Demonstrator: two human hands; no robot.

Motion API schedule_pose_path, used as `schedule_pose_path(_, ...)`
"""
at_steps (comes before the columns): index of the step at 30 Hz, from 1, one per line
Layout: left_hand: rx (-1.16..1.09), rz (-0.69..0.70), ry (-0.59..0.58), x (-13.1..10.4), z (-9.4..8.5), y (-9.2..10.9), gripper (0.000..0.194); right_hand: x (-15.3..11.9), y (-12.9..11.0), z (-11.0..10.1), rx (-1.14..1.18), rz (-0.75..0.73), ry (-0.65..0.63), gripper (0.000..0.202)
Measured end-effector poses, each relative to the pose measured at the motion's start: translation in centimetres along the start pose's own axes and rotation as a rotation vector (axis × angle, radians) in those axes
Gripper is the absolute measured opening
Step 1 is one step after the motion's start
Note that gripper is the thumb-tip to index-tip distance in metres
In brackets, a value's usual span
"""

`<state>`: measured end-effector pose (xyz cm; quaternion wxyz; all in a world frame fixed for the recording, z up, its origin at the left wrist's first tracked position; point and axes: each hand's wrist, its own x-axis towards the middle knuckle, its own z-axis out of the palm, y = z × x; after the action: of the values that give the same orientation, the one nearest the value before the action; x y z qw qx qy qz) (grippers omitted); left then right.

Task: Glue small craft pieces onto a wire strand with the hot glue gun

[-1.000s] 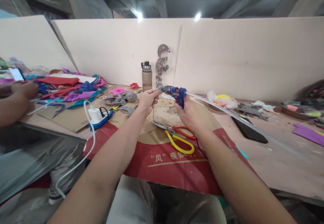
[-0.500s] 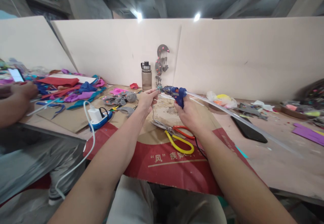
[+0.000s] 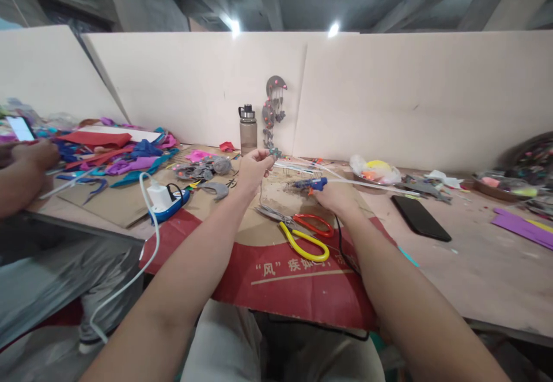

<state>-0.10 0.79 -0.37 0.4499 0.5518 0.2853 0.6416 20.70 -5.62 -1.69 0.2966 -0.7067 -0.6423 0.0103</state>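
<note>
My left hand (image 3: 256, 167) pinches a small grey-green piece (image 3: 275, 152) at its fingertips, in front of the bottle. To the right and lower, my right hand (image 3: 336, 195) is closed on a blue glue gun (image 3: 311, 184), low over the cardboard, with a long clear glue stick (image 3: 371, 185) running out to the right. Scissors (image 3: 306, 238) with one red and one yellow handle lie on the red and brown cardboard (image 3: 302, 290) between my forearms. A grey moon-shaped hanging ornament (image 3: 275, 87) is against the white board behind.
A bottle (image 3: 248, 131) stands at the back. Left are a power strip (image 3: 169, 204), grey felt pieces (image 3: 203, 167), coloured scraps (image 3: 125, 157) and another person's hand (image 3: 37, 154) by a phone. A black phone (image 3: 420, 218) lies right, near a plastic bag (image 3: 375, 170).
My right hand has moved the glue gun down and right, away from my left hand. The small piece remains in my left fingertips. The view has shifted slightly.
</note>
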Motion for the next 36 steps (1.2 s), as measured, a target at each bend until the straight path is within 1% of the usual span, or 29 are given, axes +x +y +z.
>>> schedule_pose_path(2,0.097,0.077,-0.016,-0.3,0.3,0.1,0.02,0.1,0.0,0.4,0.002,0.031,0.093,0.011)
schedule_pose_path(3,0.153,0.116,-0.022,-0.4,0.4,0.1,0.018,0.1,-0.3,0.5,0.041,0.041,0.154,0.011)
schedule_pose_path(4,0.211,0.152,-0.027,-0.6,0.6,0.1,0.016,0.1,-0.9,0.7,0.125,0.03,0.216,0.013)
schedule_pose_path(5,0.268,0.183,-0.031,-0.7,0.7,0.1,0.015,0.0,-1.6,0.8,0.257,0.006,0.265,0.016)
schedule_pose_path(6,0.322,0.209,-0.033,-0.9,0.8,0.0,0.014,0.0,-2.4,1.1,0.429,-0.028,0.28,0.019)
schedule_pose_path(8,0.408,0.251,-0.041,-1.1,0.9,-0.1,0.014,-0.1,-4.3,1.7,0.797,-0.06,0.229,0.027)
schedule_pose_path(10,0.455,0.287,-0.056,-1.4,1.1,-0.4,0.016,-0.2,-5.7,2.4,1.048,-0.018,0.106,0.036)
schedule_pose_path(12,0.45,0.294,-0.08,-1.5,1.2,-0.5,0.017,-0.3,-6.4,2.9,1.188,0.022,-0.003,0.041)
schedule_pose_path(13,0.424,0.275,-0.093,-1.6,1.3,-0.5,0.018,-0.3,-6.5,3.0,1.209,0.027,-0.027,0.039)
schedule_pose_path(15,0.336,0.196,-0.117,-1.8,1.5,-0.4,0.019,-0.4,-6.2,2.8,1.153,0.007,-0.006,0.027)
schedule_pose_path(17,0.24,0.104,-0.138,-2.0,1.8,-0.2,0.021,-0.4,-5.8,2.4,1.011,-0.033,0.088,0.013)
schedule_pose_path(19,0.174,0.042,-0.158,-2.1,2.1,0.1,0.023,-0.5,-5.5,1.9,0.868,-0.077,0.18,0.007)
schedule_pose_path(22,0.12,-0.006,-0.181,-2.3,2.3,0.4,0.026,-0.8,-5.4,1.4,0.724,-0.134,0.258,0.007)
schedule_pose_path(26,0.075,-0.022,-0.239,-2.4,2.3,0.3,0.027,-1.0,-5.4,1.3,0.646,-0.147,0.311,0.013)
schedule_pose_path(31,0.059,-0.014,-0.288,-2.3,2.1,0.0,0.027,-0.8,-5.3,1.3,0.621,-0.147,0.319,0.018)
schedule_pose_path(36,0.116,0.012,-0.268,-2.3,2.0,0.0,0.027,-0.9,-5.4,1.3,0.566,-0.186,0.334,0.018)
